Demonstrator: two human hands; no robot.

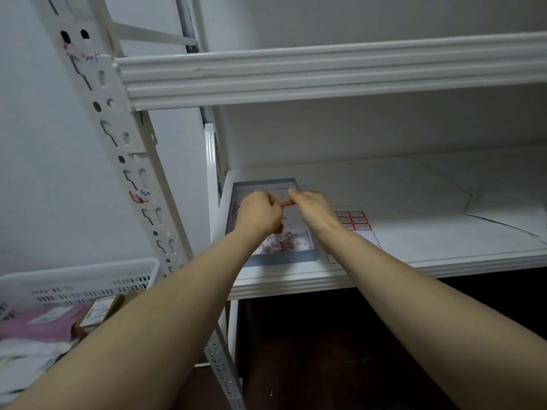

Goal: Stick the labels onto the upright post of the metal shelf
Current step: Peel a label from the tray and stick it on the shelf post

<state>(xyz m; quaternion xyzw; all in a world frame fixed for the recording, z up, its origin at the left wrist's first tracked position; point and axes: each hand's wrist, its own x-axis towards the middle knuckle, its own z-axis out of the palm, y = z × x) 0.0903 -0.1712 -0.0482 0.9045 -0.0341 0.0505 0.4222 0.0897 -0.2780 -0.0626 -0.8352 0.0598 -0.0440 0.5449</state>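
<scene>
1. The left hand (260, 216) and right hand (310, 207) are held curled, fingertips touching, over the box (284, 258); anything pinched cannot be told.
2. The label sheet (356, 218) is laid right of it.

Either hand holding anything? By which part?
Cannot tell. Left hand and right hand meet at the fingers over the tray; anything pinched is too small to see.
</scene>
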